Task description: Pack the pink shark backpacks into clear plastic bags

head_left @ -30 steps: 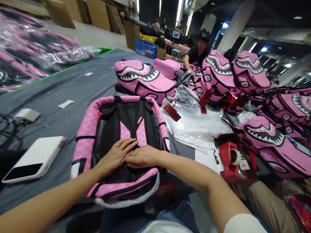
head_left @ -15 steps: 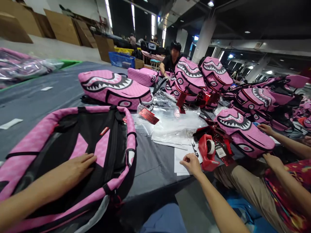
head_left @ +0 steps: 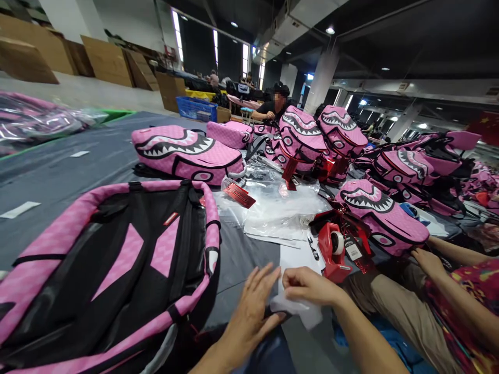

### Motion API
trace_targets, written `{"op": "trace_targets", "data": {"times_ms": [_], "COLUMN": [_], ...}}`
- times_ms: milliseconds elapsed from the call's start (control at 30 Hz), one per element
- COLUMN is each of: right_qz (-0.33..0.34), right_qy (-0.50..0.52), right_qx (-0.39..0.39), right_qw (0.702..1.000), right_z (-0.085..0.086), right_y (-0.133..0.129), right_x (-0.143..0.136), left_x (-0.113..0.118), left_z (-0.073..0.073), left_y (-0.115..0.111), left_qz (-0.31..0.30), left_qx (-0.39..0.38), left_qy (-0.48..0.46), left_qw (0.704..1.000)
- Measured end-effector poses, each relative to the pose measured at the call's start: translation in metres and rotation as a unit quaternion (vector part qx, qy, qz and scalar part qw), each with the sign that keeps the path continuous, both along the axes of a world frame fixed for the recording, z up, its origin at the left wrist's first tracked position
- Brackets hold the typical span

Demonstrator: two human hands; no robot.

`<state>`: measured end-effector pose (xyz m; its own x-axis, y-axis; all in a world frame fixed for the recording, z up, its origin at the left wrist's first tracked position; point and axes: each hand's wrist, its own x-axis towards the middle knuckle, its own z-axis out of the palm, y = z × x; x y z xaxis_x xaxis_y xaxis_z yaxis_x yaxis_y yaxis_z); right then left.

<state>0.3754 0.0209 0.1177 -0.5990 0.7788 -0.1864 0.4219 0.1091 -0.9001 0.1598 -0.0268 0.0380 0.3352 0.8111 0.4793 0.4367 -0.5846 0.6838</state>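
Note:
My right hand is closed on a thin, whitish translucent sheet at the table's front edge; whether it is paper or plastic I cannot tell. Close beside it, my left hand is open with its fingers stretched out, near or against the sheet's left edge. To the left lies a pink and black backpack, its strap side up, with neither hand on it. Just beyond my hands are white papers and a red tape dispenser.
Clear plastic bags and a red tag lie mid-table. Pink shark-mouth backpacks stand behind and to the right. A co-worker's hand touches a backpack on the right; another person is across the table.
My left hand has left the backpack and moved right, beside my right hand. My right hand has come nearer and now holds the whitish sheet. The co-worker's backpack has shifted slightly left.

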Motion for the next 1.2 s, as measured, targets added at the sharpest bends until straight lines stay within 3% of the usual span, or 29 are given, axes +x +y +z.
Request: {"op": "trace_targets", "data": {"times_ms": [67,133,200,267,400,467,533,600,633,733,867,1000,1100,1200], "right_qz": [-0.01,-0.055,-0.073,-0.094,-0.127,-0.101,-0.062,-0.025,-0.013,0.023,0.099,0.104,0.077,0.081], "right_qy": [0.034,0.064,0.081,0.081,0.057,0.039,0.023,0.002,-0.014,-0.07,-0.062,-0.029,-0.031,-0.047], "right_qx": [-0.064,-0.093,-0.097,-0.076,-0.005,0.026,0.055,0.084,0.1,0.122,0.092,0.055,0.077,0.099], "right_qw": [0.997,0.992,0.989,0.989,0.99,0.994,0.996,0.996,0.995,0.99,0.989,0.993,0.994,0.991], "right_z": [0.006,0.006,0.003,-0.004,-0.022,-0.028,-0.03,-0.029,-0.029,-0.03,-0.045,-0.059,-0.049,-0.03], "right_y": [-0.013,-0.024,-0.033,-0.04,-0.043,-0.04,-0.034,-0.027,-0.025,-0.021,-0.024,-0.017,-0.004,0.003], "right_x": [-0.003,0.002,0.005,-0.002,-0.039,-0.056,-0.065,-0.066,-0.064,-0.062,-0.069,-0.071,-0.067,-0.071], "left_x": [0.011,0.013,0.009,0.003,-0.004,-0.009,-0.022,-0.041,-0.05,-0.067,-0.054,-0.046,-0.057,-0.071], "left_z": [-0.001,-0.006,-0.014,-0.02,-0.025,-0.029,-0.036,-0.048,-0.055,-0.076,-0.096,-0.104,-0.098,-0.081], "left_y": [-0.006,-0.017,-0.028,-0.037,-0.05,-0.058,-0.07,-0.087,-0.095,-0.11,-0.088,-0.051,-0.049,-0.065], "left_qz": [-0.05,-0.089,-0.082,-0.033,0.01,0.01,0.049,0.148,0.214,0.364,0.435,0.524,0.505,0.457], "left_qx": [-0.187,-0.342,-0.406,-0.4,-0.359,-0.346,-0.293,-0.171,-0.102,0.02,-0.009,-0.058,-0.078,-0.136], "left_qy": [-0.128,-0.251,-0.339,-0.372,-0.346,-0.312,-0.252,-0.187,-0.155,-0.065,0.029,0.012,-0.035,-0.1], "left_qw": [0.973,0.901,0.845,0.837,0.867,0.885,0.921,0.956,0.959,0.929,0.9,0.85,0.859,0.873]}}
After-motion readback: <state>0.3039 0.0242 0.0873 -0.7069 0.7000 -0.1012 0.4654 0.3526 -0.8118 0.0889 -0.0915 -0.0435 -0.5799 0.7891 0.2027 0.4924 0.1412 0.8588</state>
